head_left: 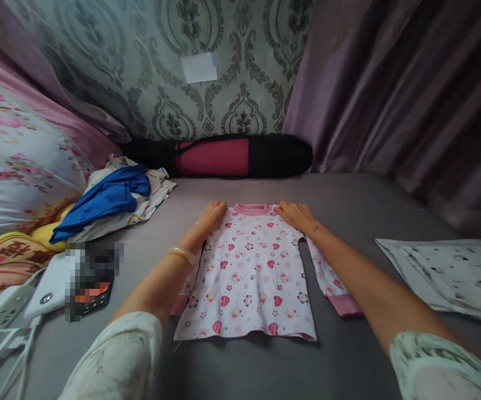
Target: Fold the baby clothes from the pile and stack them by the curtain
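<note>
A small white shirt with pink hearts and flowers lies spread on the grey sheet, its pink collar at the far end and its sleeves down along both sides. At the left shoulder, my left hand has its fingers closed on the fabric. My right hand pinches the opposite shoulder beside the collar. Both forearms pass over the sleeves and partly cover them.
Folded pale cloth lies at the right. A blue garment rests on patterned cloth at the left, near a flowered pillow, a power strip and a white device. A black and red roll lies along the wall.
</note>
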A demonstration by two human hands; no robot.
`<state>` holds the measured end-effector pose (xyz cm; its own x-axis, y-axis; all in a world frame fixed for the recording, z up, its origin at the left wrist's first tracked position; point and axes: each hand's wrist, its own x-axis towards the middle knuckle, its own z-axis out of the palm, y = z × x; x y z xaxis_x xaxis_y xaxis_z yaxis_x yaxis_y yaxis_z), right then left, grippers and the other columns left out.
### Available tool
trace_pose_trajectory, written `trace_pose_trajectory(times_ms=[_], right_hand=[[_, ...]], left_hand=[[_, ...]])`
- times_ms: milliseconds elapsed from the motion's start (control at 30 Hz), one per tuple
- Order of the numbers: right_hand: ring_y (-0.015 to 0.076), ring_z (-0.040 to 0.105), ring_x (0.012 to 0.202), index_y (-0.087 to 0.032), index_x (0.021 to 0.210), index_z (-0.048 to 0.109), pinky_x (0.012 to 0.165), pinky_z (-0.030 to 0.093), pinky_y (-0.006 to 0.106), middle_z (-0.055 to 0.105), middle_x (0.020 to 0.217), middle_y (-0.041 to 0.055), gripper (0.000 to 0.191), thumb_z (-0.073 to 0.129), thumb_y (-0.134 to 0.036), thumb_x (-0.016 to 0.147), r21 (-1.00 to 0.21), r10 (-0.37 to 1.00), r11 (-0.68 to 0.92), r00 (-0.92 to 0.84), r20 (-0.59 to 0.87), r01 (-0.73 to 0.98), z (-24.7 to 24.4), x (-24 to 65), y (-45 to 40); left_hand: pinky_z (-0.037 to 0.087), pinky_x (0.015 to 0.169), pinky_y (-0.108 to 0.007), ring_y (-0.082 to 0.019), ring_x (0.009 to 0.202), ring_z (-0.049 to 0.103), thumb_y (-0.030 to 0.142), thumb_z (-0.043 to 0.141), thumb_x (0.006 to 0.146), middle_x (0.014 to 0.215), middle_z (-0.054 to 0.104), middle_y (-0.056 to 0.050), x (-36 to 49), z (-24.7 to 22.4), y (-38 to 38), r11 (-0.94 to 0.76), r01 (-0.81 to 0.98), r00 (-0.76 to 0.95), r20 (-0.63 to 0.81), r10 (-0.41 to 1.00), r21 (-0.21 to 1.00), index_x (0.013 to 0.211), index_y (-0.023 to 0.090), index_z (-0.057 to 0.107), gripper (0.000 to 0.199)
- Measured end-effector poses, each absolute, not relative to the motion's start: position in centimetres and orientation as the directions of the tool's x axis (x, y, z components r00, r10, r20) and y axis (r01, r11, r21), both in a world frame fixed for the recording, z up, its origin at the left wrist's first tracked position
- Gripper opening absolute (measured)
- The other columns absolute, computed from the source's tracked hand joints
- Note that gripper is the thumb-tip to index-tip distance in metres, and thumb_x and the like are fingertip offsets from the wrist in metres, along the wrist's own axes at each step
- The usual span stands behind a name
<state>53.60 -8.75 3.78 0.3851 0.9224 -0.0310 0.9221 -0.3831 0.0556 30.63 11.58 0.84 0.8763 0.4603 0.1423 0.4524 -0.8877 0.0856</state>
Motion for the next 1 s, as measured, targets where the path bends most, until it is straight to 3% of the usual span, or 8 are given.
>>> trace_pose_trajectory(times_ms=[200, 400, 700, 833, 1000], right_hand=[[0.0284, 0.062, 0.107, -0.017, 0.116, 0.057, 0.084, 0.043, 0.035, 0.066, 0.117, 0.0156, 0.044, 0.028, -0.047, 0.100, 0.002, 0.932, -0.360, 0.360, -0.044, 0.933, 3.6, 55.4, -7.0], [0.0296, 0.062, 0.107, -0.016, 0.117, 0.057, 0.084, 0.042, 0.036, 0.066, 0.117, 0.0165, 0.045, 0.029, -0.048, 0.100, -0.008, 0.923, -0.385, 0.385, 0.002, 0.923, 3.7, 57.0, -5.5], [0.0309, 0.062, 0.107, -0.016, 0.115, 0.060, 0.086, 0.043, 0.037, 0.067, 0.113, 0.0186, 0.048, 0.034, -0.051, 0.097, -0.068, 0.908, -0.418, 0.416, -0.043, 0.906, 3.4, 58.0, -5.0], [0.0288, 0.063, 0.103, -0.017, 0.108, 0.064, 0.083, 0.045, 0.034, 0.069, 0.108, 0.0165, 0.054, 0.037, -0.061, 0.093, -0.257, 0.828, -0.549, 0.559, -0.038, 0.796, 2.9, 58.4, -5.0], [0.0229, 0.067, 0.079, -0.019, 0.075, 0.066, 0.070, 0.051, 0.031, 0.069, 0.078, 0.0114, 0.070, 0.019, -0.067, 0.093, -0.569, 0.773, -0.586, 0.609, -0.180, 0.576, 3.1, 60.6, -8.8]], left_hand=[[0.041, 0.084, -0.035, -0.023, 0.089, 0.057, 0.024, 0.035, 0.094, 0.095, 0.065, -0.013, 32.3, -0.1, 14.4, -0.880, 0.425, 0.870, 0.172, 0.461, 0.210, 0.096, 0.016, 0.059, 0.025], [0.040, 0.087, -0.034, -0.022, 0.095, 0.056, 0.026, 0.035, 0.094, 0.099, 0.064, -0.013, 34.1, 0.3, 15.8, -0.872, 0.442, 0.836, 0.257, 0.486, 0.210, 0.098, 0.016, 0.059, 0.027], [0.042, 0.080, -0.032, -0.022, 0.089, 0.059, 0.023, 0.045, 0.087, 0.090, 0.067, -0.012, 35.4, -1.1, 16.5, -0.816, 0.456, 0.804, 0.228, 0.548, 0.355, 0.090, 0.015, 0.062, 0.019], [0.042, 0.075, -0.033, -0.020, 0.082, 0.059, 0.023, 0.049, 0.084, 0.079, 0.065, -0.007, 34.9, -1.1, 17.0, -0.784, 0.441, 0.777, 0.252, 0.577, 0.436, 0.084, 0.017, 0.060, 0.012], [0.041, 0.075, -0.034, -0.022, 0.084, 0.058, 0.027, 0.053, 0.085, 0.074, 0.060, -0.005, 34.7, -0.5, 16.5, -0.771, 0.476, 0.761, 0.240, 0.603, 0.423, 0.077, 0.018, 0.058, 0.013]])
